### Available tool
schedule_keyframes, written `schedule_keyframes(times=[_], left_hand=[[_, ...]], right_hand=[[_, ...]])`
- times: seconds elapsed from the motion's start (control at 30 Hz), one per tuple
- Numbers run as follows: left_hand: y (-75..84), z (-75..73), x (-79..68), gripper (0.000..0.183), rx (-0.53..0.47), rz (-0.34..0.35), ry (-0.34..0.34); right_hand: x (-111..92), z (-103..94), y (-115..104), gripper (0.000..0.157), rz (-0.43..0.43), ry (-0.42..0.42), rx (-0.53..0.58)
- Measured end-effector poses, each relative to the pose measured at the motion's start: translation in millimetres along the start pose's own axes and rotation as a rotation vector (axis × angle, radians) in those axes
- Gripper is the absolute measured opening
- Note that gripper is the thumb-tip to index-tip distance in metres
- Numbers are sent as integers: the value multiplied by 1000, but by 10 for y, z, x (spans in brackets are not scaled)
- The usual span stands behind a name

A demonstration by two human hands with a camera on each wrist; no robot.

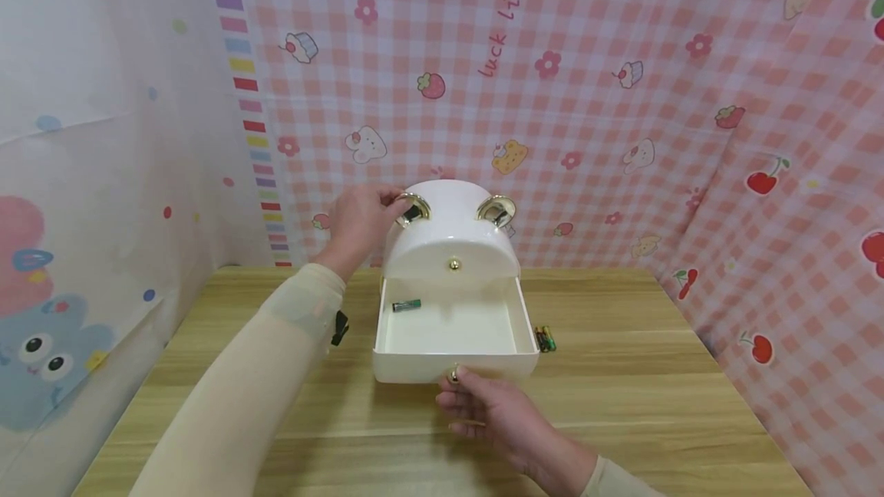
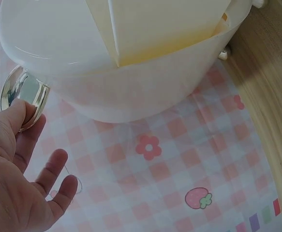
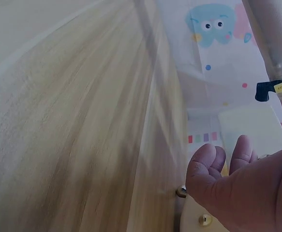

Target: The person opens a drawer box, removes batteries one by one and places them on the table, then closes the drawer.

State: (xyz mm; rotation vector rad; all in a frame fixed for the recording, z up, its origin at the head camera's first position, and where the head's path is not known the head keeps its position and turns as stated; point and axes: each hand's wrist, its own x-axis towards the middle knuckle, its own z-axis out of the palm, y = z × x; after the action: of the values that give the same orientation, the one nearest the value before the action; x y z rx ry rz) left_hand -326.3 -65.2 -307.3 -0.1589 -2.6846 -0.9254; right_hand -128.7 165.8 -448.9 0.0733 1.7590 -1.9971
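Observation:
A white rounded cabinet (image 1: 449, 209) with two gold ears stands at the back of the table. Its drawer (image 1: 456, 366) is pulled out toward me, and one green battery (image 1: 406, 305) lies inside at the left. My left hand (image 1: 362, 222) pinches the rim of the left gold ear (image 2: 23, 94) between thumb and forefinger, its other fingers spread. At the drawer front, my right hand (image 1: 500, 416) pinches the small gold knob (image 1: 453, 376) with thumb and fingers. In the right wrist view the hand mostly hides that knob.
Several batteries (image 1: 545, 339) lie together on the wooden table (image 1: 621, 405), right of the drawer. Another gold knob (image 1: 454, 264) sits on the cabinet's upper front. A pink checked cloth (image 1: 552, 113) hangs close behind the cabinet. A black strap end (image 1: 340, 328) hangs by the left forearm.

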Motion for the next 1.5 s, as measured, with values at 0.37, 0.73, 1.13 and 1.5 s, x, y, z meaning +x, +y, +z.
schedule_keyframes(times=[0.37,0.73,1.13,1.5], left_hand=[[-13,4,-1,28,-15,8,-6],[-46,18,-2,31,-87,15,-15],[-47,26,0,31,-117,22,-6],[-66,29,9,33,-118,-13,-20]], right_hand=[[1,11,2,54,-13,-8,1],[-9,-29,2,51,-8,-50,-41],[-198,-98,-930,37,-304,-299,-559],[484,14,-1342,24,-495,-176,-1279]])
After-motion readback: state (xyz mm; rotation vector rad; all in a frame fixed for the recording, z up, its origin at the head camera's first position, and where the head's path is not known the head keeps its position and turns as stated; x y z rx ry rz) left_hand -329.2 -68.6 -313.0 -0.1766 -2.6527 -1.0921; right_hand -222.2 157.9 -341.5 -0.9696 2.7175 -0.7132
